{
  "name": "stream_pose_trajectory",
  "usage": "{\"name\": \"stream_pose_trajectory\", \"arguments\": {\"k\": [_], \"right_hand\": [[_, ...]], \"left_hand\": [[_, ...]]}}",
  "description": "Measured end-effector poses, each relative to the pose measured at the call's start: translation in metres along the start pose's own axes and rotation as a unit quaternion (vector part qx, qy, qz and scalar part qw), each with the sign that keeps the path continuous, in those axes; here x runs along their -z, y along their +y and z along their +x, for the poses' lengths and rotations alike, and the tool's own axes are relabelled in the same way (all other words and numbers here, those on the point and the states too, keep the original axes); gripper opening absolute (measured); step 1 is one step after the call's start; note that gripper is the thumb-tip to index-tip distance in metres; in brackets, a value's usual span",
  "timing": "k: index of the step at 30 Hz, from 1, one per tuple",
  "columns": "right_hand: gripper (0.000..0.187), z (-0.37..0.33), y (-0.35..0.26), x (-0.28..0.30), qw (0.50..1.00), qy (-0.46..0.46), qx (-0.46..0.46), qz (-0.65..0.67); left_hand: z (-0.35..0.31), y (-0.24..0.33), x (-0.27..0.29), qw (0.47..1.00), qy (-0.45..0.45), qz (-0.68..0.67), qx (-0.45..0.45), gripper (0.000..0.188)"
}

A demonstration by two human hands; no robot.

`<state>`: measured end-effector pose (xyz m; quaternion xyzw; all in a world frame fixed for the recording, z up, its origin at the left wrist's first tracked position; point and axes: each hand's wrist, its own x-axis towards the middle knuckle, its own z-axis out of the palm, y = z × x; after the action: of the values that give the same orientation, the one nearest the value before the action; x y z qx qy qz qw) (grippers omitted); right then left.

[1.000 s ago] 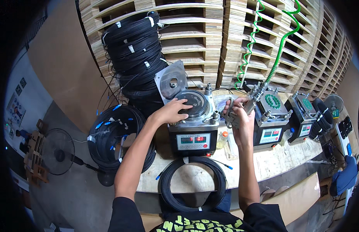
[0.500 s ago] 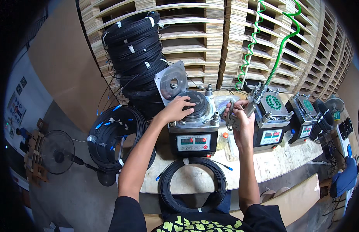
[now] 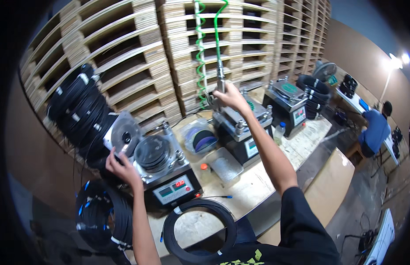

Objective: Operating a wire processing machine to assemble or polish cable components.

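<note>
My right hand (image 3: 231, 96) is closed around a metal air blow gun (image 3: 221, 83), whose green hose runs upward. It is above the back of the middle polishing machine (image 3: 233, 117). My left hand (image 3: 121, 167) has its fingers apart at the lower edge of a square metal plate with a round disc (image 3: 127, 138); whether it touches the plate I cannot tell. That plate leans at the left of the nearest polishing machine (image 3: 169, 185), whose dark round platen (image 3: 152, 152) lies uncovered. A coil of black cable (image 3: 172, 240) with blue connectors lies before that machine.
Stacked black cable coils (image 3: 77, 106) stand at the left, another coil (image 3: 125, 212) below them. Between machines are a metal tray (image 3: 225, 165), coloured discs (image 3: 204, 140) and an orange-capped bottle (image 3: 205, 170). A third machine (image 3: 289, 99) and a seated person (image 3: 375, 132) are farther right.
My view has swung right. My left hand has left the platen for the tilted plate's edge. My right hand, holding the blow gun, has moved away from the nearest machine toward the middle one.
</note>
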<state>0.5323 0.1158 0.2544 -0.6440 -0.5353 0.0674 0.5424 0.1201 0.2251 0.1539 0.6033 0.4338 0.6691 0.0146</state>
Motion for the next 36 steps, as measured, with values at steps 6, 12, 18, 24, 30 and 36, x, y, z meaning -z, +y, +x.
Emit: {"name": "stream_pose_trajectory", "arguments": {"k": [6, 12, 18, 24, 30, 36], "right_hand": [[0.036, 0.100, 0.080, 0.048, 0.990, 0.098, -0.040, -0.095], [0.040, 0.136, 0.134, 0.063, 0.964, 0.165, -0.101, -0.180], [0.037, 0.102, 0.129, 0.050, 0.977, 0.165, -0.037, -0.133], [0.028, 0.024, 0.083, 0.026, 0.991, 0.062, 0.086, -0.080], [0.026, -0.120, 0.052, -0.030, 0.972, -0.236, 0.008, 0.016], [0.072, -0.230, 0.098, -0.108, 0.959, -0.210, 0.010, -0.189]], "left_hand": [[0.001, -0.019, -0.003, 0.902, -0.110, -0.278, 0.312, 0.039], [-0.005, -0.025, -0.011, 0.907, -0.097, -0.283, 0.297, 0.036], [-0.005, -0.024, -0.004, 0.910, -0.085, -0.269, 0.305, 0.033], [-0.005, -0.059, -0.013, 0.895, -0.039, -0.296, 0.332, 0.021], [0.006, -0.063, -0.011, 0.854, -0.132, -0.326, 0.383, 0.033], [-0.008, -0.062, -0.010, 0.845, -0.157, -0.344, 0.379, 0.027]]}}
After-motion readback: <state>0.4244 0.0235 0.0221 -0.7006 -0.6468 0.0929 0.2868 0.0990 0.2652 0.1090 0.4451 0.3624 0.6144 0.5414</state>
